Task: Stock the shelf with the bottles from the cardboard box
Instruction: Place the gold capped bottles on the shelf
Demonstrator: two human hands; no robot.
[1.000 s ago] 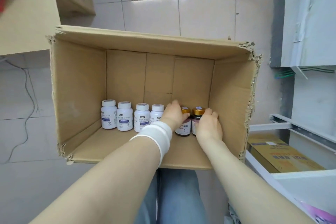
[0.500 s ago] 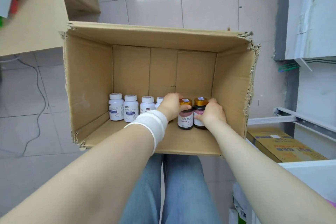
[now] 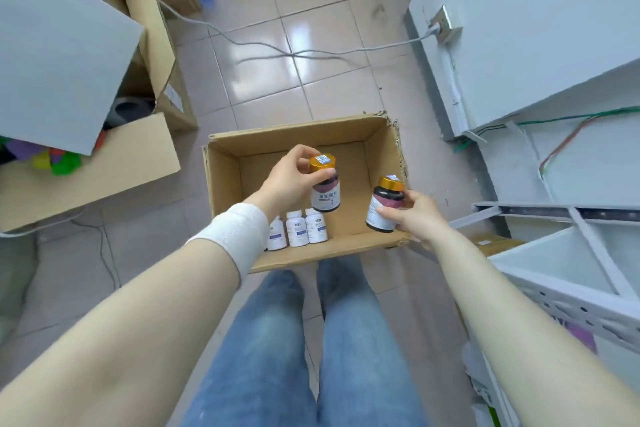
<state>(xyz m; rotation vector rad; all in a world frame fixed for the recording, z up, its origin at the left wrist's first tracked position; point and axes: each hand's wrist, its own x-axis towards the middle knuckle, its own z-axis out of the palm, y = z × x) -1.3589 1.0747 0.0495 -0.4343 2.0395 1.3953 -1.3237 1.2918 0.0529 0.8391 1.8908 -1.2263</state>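
Above the open brown cardboard box (image 3: 221, 184), the left grip (image 3: 287, 178) is pinching a dark gold-capped bottle (image 3: 325, 192) by its neck; the right grip (image 3: 417, 217) is curling round a second gold-capped bottle (image 3: 382, 208) over the box's right wall. White plastic bottles (image 3: 298, 229) are standing inside.

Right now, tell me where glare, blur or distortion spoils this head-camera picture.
Head view: glare whitens the floor tiles; wide-angle distortion stretches the forearms and slants the white shelf; slight blur leaves labels on the white bottles unreadable, while the gold-capped bottle in the left hand shows large print; lighting is soft, shadows faint.
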